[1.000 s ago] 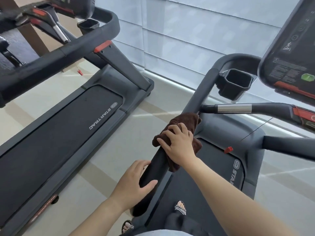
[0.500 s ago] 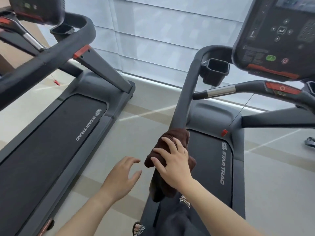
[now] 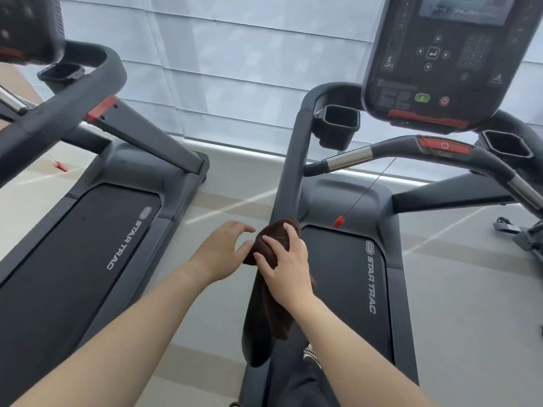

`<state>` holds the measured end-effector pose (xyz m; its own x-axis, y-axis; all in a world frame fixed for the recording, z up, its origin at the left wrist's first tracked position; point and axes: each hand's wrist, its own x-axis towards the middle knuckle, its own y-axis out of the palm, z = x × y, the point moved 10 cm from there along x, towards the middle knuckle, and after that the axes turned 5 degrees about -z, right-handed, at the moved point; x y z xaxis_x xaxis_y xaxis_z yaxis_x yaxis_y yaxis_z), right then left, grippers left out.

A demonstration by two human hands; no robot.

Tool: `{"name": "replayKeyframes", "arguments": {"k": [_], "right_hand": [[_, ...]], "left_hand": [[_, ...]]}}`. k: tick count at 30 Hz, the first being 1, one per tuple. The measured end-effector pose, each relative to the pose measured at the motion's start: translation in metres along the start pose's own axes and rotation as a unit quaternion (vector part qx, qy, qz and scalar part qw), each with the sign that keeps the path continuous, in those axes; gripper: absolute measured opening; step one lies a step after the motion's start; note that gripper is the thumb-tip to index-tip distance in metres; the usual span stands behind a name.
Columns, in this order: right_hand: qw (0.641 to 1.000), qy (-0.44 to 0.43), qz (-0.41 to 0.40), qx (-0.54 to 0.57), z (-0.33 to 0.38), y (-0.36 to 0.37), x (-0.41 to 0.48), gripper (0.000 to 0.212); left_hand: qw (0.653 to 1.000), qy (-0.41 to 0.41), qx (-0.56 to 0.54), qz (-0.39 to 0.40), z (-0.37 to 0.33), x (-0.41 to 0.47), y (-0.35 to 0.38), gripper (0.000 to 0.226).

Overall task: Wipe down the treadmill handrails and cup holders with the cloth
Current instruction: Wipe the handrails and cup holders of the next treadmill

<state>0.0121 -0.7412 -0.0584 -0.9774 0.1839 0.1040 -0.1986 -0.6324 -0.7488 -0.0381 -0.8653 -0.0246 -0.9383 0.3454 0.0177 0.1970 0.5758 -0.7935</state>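
Observation:
A dark brown cloth (image 3: 271, 304) is draped over the left handrail (image 3: 291, 171) of the treadmill I stand on. My right hand (image 3: 286, 264) presses the cloth around the rail near its lower end. My left hand (image 3: 224, 249) hovers just left of the cloth, fingers spread, holding nothing. Further up the rail sits the left cup holder (image 3: 338, 124), black and empty. A right cup holder (image 3: 507, 148) shows beside the console. A curved front grip bar (image 3: 411, 151) with a silver sensor section crosses below the console.
The console (image 3: 446, 57) hangs overhead at upper right. A red safety clip (image 3: 338, 221) dangles on a cord over the belt (image 3: 340, 289). A second treadmill (image 3: 88, 230) stands to the left across a strip of floor. Window blinds fill the back.
My left hand let go of the rail's lower end and now floats open beside the cloth. The right hand and cloth stay low on the rail. My view tilted up toward the console.

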Motion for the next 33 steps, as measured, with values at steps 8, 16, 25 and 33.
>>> {"name": "replayKeyframes", "arguments": {"k": [8,16,25,33], "right_hand": [[1.000,-0.002,0.009,0.011,-0.018,-0.003,0.080,0.044],[0.999,-0.020,0.020,-0.028,-0.029,-0.003,0.152,0.043],[0.998,-0.037,0.037,-0.041,-0.038,-0.006,0.213,0.039],[0.997,-0.054,0.037,-0.041,-0.026,-0.008,0.181,0.037]], "left_hand": [[1.000,-0.026,-0.013,0.008,0.007,0.034,0.015,0.039],[0.999,-0.035,-0.002,-0.009,-0.001,0.057,0.023,0.042],[0.989,-0.150,-0.009,-0.007,0.027,0.053,0.051,0.035],[0.976,-0.212,-0.033,-0.025,0.061,0.008,0.037,0.027]]}}
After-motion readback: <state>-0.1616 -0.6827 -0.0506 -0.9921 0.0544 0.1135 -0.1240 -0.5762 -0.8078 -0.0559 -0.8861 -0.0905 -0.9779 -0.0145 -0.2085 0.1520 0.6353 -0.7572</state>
